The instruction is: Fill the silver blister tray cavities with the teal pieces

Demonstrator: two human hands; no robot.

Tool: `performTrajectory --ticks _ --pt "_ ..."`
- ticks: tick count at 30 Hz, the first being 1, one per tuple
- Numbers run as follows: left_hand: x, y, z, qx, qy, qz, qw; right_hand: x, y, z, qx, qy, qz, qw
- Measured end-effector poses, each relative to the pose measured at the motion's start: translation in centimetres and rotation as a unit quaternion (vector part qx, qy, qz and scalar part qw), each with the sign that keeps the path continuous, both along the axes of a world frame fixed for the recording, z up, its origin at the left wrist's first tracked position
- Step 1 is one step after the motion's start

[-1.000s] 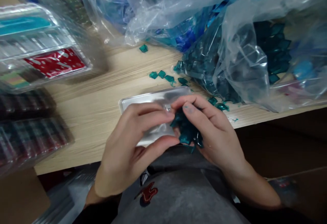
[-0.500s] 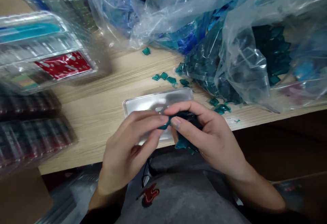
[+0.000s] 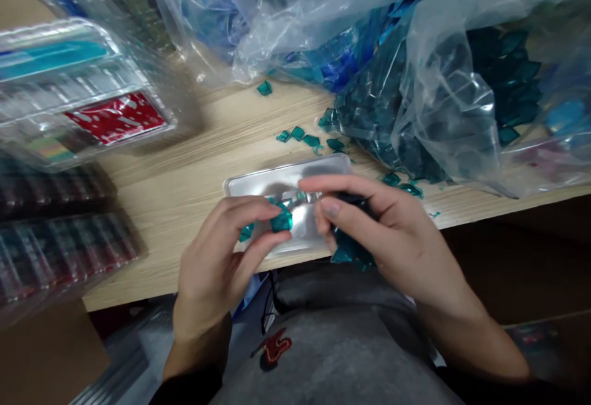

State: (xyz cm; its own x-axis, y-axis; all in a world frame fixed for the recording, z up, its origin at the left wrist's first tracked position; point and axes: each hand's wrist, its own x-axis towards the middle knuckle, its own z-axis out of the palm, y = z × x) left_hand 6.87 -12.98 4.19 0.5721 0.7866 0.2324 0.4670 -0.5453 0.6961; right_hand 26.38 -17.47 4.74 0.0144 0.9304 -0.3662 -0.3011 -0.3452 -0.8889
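Between the thumb and fingers of my left hand [image 3: 217, 257] is a shiny teal see-through plastic piece [image 3: 281, 219], diamond-like in shape. A second teal piece [image 3: 246, 231] shows inside the curl of that hand; whether it is held or lies on the tray I cannot tell. My right hand [image 3: 392, 239] is closed around a handful of dark teal pieces [image 3: 348, 251], partly hidden by its fingers. Both hands are over a shallow clear plastic tray [image 3: 242, 187] near the table's front edge, a small gap between their fingertips.
Loose teal pieces [image 3: 298, 133] lie on the wooden table [image 3: 184, 189] behind the tray. A clear bag [image 3: 383, 109] of teal pieces stands at the right, with bags of blue pieces [image 3: 341, 66] farther back. Clear packaged sets [image 3: 83, 91] are stacked at the left.
My left hand has drawn slightly left, away from my right fingertips, with a teal piece in its pinch. My right hand has shifted a little right, still holding its handful.
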Motion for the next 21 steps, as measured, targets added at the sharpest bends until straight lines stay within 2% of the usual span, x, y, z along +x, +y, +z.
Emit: performTrajectory --ticks 4,6,11,15,21 --pt "-0.4 0.7 -0.6 0.05 0.035 0.043 0.997 1.1 -0.5 -0.3 0.0 -0.043 -0.051 0.998" --pt "-0.3 0.9 -0.8 0.061 0.048 0.03 0.997 1.4 -0.7 -0.5 0.001 -0.058 -0.056 0.997" --pt "0.7 1.3 -0.9 0.063 0.078 -0.048 0.994 1.3 -0.7 -0.7 0.002 -0.063 -0.044 0.997" --pt "0.7 1.6 -1.2 0.133 0.1 -0.022 0.986 1.3 -0.5 -0.7 0.002 -0.056 -0.042 0.998" --pt "0.6 0.8 -0.9 0.144 0.143 -0.012 0.979 1.3 -0.5 -0.6 0.005 -0.065 -0.038 0.997"
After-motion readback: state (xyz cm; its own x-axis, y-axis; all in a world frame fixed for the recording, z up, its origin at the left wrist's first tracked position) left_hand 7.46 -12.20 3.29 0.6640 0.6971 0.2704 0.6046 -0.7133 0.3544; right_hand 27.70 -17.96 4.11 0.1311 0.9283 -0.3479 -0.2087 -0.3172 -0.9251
